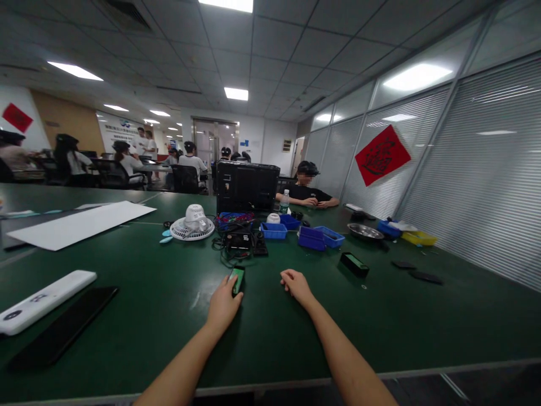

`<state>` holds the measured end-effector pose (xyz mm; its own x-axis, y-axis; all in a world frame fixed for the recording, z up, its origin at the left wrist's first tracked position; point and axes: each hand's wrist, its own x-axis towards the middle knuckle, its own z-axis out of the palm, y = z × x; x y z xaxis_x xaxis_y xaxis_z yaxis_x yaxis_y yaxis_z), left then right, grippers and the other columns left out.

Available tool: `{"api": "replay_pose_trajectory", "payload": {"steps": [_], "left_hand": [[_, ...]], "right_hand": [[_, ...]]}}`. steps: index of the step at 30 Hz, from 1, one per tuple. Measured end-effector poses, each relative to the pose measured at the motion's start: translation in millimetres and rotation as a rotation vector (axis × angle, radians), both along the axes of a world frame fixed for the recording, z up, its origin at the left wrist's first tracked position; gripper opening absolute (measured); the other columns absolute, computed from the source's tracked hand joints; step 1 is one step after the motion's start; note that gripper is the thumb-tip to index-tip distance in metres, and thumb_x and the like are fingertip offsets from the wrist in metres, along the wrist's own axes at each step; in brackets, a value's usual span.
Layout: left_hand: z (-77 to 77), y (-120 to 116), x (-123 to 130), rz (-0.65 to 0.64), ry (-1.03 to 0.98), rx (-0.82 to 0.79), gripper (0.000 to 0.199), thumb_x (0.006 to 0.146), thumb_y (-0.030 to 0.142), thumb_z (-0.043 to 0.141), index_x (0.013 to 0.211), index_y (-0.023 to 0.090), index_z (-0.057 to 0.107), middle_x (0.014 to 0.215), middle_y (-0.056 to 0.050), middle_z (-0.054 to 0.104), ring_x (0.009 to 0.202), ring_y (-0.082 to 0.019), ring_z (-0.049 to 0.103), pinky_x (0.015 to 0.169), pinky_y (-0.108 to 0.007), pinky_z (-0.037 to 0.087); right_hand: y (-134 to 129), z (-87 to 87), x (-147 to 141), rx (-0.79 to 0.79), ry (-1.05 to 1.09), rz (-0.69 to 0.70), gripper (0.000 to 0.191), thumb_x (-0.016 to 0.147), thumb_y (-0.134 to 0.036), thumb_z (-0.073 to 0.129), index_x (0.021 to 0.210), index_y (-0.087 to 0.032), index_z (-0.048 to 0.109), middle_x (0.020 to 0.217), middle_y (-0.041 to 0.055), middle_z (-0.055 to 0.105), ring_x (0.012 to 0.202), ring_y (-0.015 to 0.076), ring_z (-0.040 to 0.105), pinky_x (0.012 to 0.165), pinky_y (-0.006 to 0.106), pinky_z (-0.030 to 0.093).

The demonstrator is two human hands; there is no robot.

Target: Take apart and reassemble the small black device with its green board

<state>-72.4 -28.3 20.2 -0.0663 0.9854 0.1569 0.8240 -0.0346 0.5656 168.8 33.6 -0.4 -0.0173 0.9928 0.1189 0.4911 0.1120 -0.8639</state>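
Note:
My left hand [224,301] is closed around the near end of a small black case with a green circuit board [238,277] showing on top. The case rests on the green table, and part of it is hidden by my fingers. To the right, my right hand [297,285] lies on the table with its fingers curled together. Whatever the fingertips pinch, if anything, is too small to make out. A second black case with a green board inside [355,264] stands farther right.
Ahead are tangled cables beside a black power unit [239,241], blue bins [274,231], a white fan [193,225] and a large black computer case [247,187]. A metal bowl [366,231] is at right; a long white device [48,301] and black panel [63,327] lie left. A person [307,189] sits opposite.

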Motion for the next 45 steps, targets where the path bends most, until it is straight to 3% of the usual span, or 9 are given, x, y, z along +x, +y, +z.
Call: {"api": "replay_pose_trajectory", "payload": {"steps": [9, 21, 26, 30, 34, 39, 45], "left_hand": [[1.8, 1, -38, 0.033, 0.065, 0.000, 0.051, 0.076, 0.028, 0.054, 0.125, 0.020, 0.047, 0.136, -0.010, 0.040, 0.116, -0.024, 0.047, 0.095, -0.032, 0.036], [11.9, -6, -132, 0.265, 0.203, -0.062, 0.051, 0.079, 0.033, 0.046, 0.128, 0.020, 0.043, 0.135, -0.012, 0.040, 0.112, -0.026, 0.051, 0.090, -0.034, 0.041], [10.5, -4, -158, 0.252, 0.161, -0.019, 0.056, 0.079, 0.039, 0.045, 0.130, 0.017, 0.040, 0.134, -0.011, 0.042, 0.114, -0.026, 0.049, 0.090, -0.033, 0.041], [9.5, -2, -168, 0.272, 0.070, 0.031, 0.075, 0.075, 0.049, 0.048, 0.136, 0.013, 0.024, 0.133, -0.012, 0.043, 0.113, -0.026, 0.049, 0.086, -0.033, 0.043], [7.0, -1, -171, 0.282, 0.058, -0.020, 0.081, 0.072, 0.055, 0.046, 0.135, 0.009, 0.026, 0.126, -0.015, 0.050, 0.110, -0.028, 0.051, 0.084, -0.035, 0.043], [0.5, 0, -171, 0.289, 0.132, -0.060, 0.081, 0.070, 0.058, 0.044, 0.130, 0.004, 0.033, 0.123, -0.018, 0.051, 0.109, -0.030, 0.051, 0.083, -0.036, 0.043], [2.1, -2, -165, 0.287, 0.180, -0.026, 0.062, 0.074, 0.051, 0.044, 0.120, 0.009, 0.046, 0.112, -0.013, 0.058, 0.102, -0.027, 0.054, 0.084, -0.032, 0.039]], "right_hand": [[1, -4.3, 2, 0.057, -0.077, -0.048, 0.025, 0.078, -0.035, 0.043, 0.081, -0.016, 0.059, 0.067, 0.0009, 0.062, 0.048, 0.0104, 0.053, 0.051, 0.022, 0.041], [-8, -2.1, -3, 0.030, -0.228, -0.038, 0.027, 0.079, -0.036, 0.041, 0.081, -0.019, 0.061, 0.070, 0.0018, 0.063, 0.059, 0.0152, 0.057, 0.054, 0.024, 0.040], [-9, 1.6, -4, 0.056, -0.304, -0.033, 0.026, 0.078, -0.034, 0.043, 0.082, -0.018, 0.064, 0.075, 0.0029, 0.064, 0.068, 0.0159, 0.058, 0.058, 0.024, 0.040], [1, 7.6, -1, -0.091, -0.240, 0.072, 0.019, 0.075, -0.029, 0.048, 0.076, -0.017, 0.062, 0.066, 0.0008, 0.061, 0.055, 0.0110, 0.054, 0.051, 0.020, 0.038], [17, 9.1, 4, -0.279, -0.020, 0.109, 0.017, 0.073, -0.029, 0.048, 0.075, -0.015, 0.058, 0.063, -0.0007, 0.058, 0.043, 0.0076, 0.048, 0.035, 0.018, 0.027], [19, 6.0, 4, -0.145, 0.061, -0.055, 0.021, 0.074, -0.034, 0.046, 0.073, -0.016, 0.057, 0.060, -0.0007, 0.057, 0.041, 0.0068, 0.044, 0.036, 0.018, 0.028], [7, 8.7, 5, -0.126, 0.032, -0.026, 0.031, 0.071, -0.044, 0.047, 0.077, -0.016, 0.060, 0.059, -0.0014, 0.056, 0.041, 0.0078, 0.043, 0.039, 0.020, 0.030]]}}
